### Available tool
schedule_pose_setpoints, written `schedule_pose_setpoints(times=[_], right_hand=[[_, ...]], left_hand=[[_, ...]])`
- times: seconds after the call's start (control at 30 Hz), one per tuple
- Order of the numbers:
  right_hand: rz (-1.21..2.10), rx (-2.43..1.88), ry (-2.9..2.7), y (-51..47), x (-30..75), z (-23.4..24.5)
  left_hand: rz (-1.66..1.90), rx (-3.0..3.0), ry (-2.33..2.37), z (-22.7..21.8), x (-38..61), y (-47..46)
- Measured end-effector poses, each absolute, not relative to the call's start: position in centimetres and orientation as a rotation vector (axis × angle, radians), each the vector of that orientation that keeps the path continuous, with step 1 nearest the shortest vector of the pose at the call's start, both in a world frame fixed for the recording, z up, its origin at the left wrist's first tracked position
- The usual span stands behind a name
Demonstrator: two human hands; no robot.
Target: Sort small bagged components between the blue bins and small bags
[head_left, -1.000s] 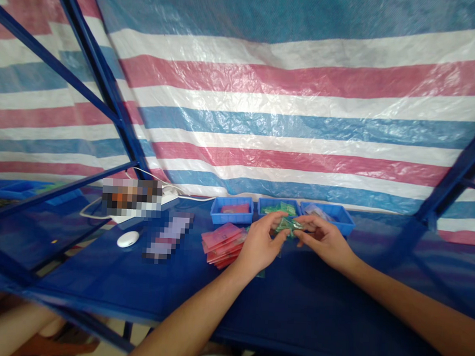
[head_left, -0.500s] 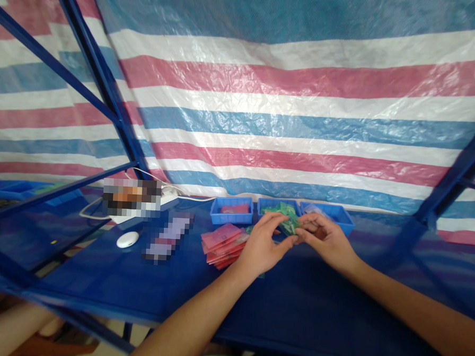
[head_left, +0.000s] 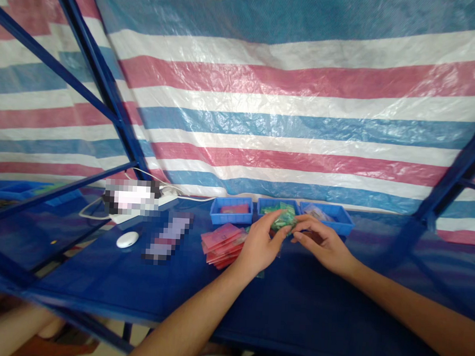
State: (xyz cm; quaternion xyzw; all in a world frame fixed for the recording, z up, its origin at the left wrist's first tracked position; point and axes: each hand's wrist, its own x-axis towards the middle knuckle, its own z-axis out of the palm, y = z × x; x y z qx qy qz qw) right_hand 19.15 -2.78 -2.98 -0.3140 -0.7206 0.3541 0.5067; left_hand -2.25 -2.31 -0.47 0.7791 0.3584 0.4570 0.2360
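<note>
as i watch from here, a crinkled green packet [head_left: 285, 219] sits up between the thumb and fingers of the left hand [head_left: 262, 242], which pinches it above the desk [head_left: 318, 310], just this side of the middle blue tray [head_left: 280, 201]. half a second ago that thumb was lower, nearly meeting the right one; now it has lifted and the thumbs have parted. the right hand [head_left: 325, 245] curls at the packet's right edge, fingers bent; i can't tell whether it grips or merely touches.

the middle tray holds more green packets, the left tray [head_left: 231, 218] red ones, the right tray [head_left: 343, 227] something pale. beside the left wrist, a fanned stack of red packets [head_left: 222, 243] lies just where it was. further left are a white rounded case [head_left: 127, 239] and a pixelated lilac thing [head_left: 168, 236], both unmoved. the blurred patch [head_left: 131, 198] over the white strip [head_left: 167, 199] has gone from orange to bright white. behind everything hangs a striped sheet [head_left: 285, 106].
</note>
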Motion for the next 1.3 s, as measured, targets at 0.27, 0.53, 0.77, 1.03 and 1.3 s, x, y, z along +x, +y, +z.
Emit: schedule_pose_setpoints(times=[0.27, 0.53, 0.77, 1.03, 1.3], right_hand=[[0.85, -0.818, -1.68, -2.6, 19.2, -2.8], [1.024, -0.858, -1.478, -1.4, 19.4, -3.5], [1.246, -0.836, -1.485, -1.0, 19.2, -4.4], [1.102, -0.904, -1.596, -0.9, 18.8, -5.5], [0.882, -0.996, -1.754, -0.7, 19.5, -5.9]], left_hand=[[1.319, 1.897, 1.016, -2.1, -2.1, -1.1], [1.403, 2.026, 0.984, -1.2, -2.6, -1.3], [1.147, 2.578, 1.099, 0.3, -3.0, -2.5], [0.604, 2.814, 0.967, 0.6, -5.3, -2.0], [0.498, 2.758, 0.921, -0.2, -5.6, -1.0]])
